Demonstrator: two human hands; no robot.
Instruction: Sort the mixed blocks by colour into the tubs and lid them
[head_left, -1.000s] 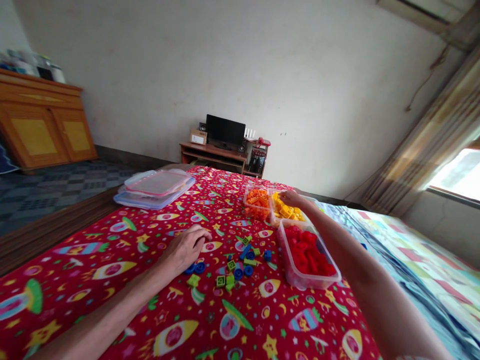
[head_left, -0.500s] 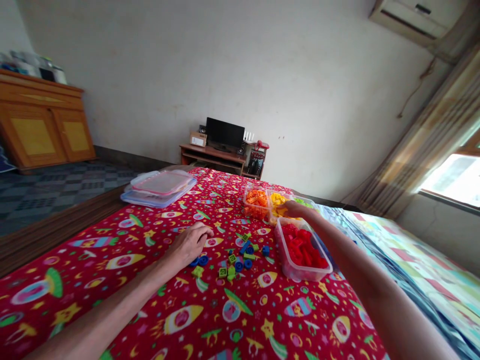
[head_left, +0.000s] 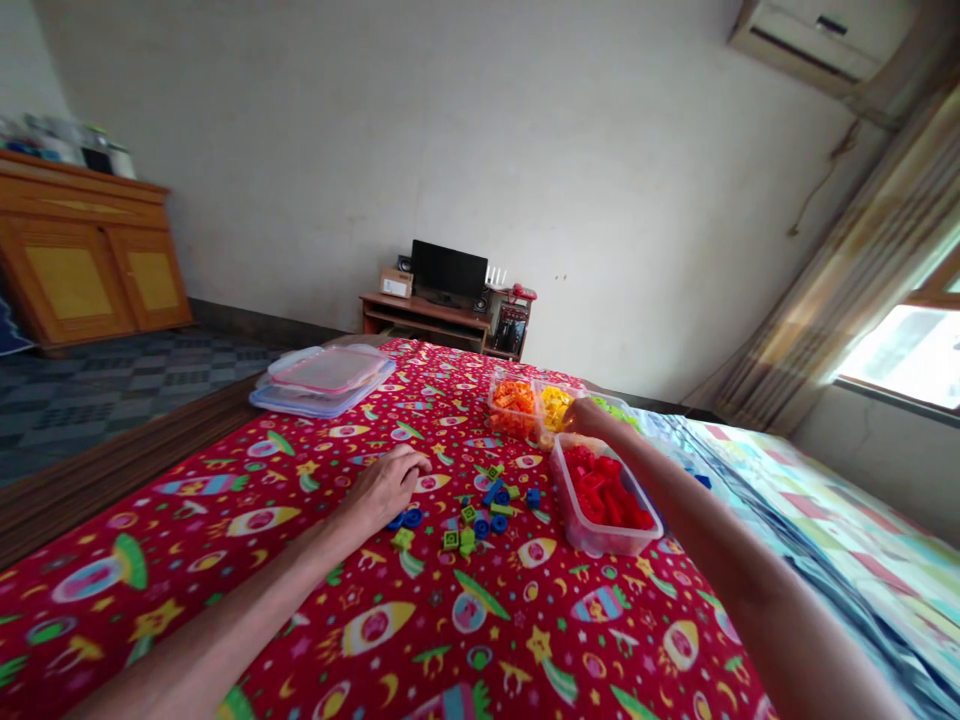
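Observation:
My left hand [head_left: 390,483] rests on the red patterned cloth [head_left: 300,560], its fingers curled loosely together; whatever lies under them is hidden. Close to it are two blue round pieces [head_left: 412,518] and a lime-green toy brick [head_left: 403,540]. Several more blue and green bricks [head_left: 469,515] lie scattered to its right. My right hand [head_left: 589,416] reaches out to the tub of yellow bricks [head_left: 555,404], at that tub's right side. Its fingertips point down and are hidden, so its grip does not show. Under the right forearm stands a clear tub of red bricks [head_left: 604,490].
A tub of orange bricks [head_left: 514,398] stands left of the yellow one, and light green bricks [head_left: 611,408] lie in a tub to the right. Stacked lids [head_left: 326,375] lie at the far left edge. Beyond are a monitor [head_left: 450,272] and a wooden cabinet [head_left: 90,255].
My right hand has shifted slightly right over the yellow bricks, and its fingers now point down instead of reaching left. My left hand stays in place; the view has moved a little.

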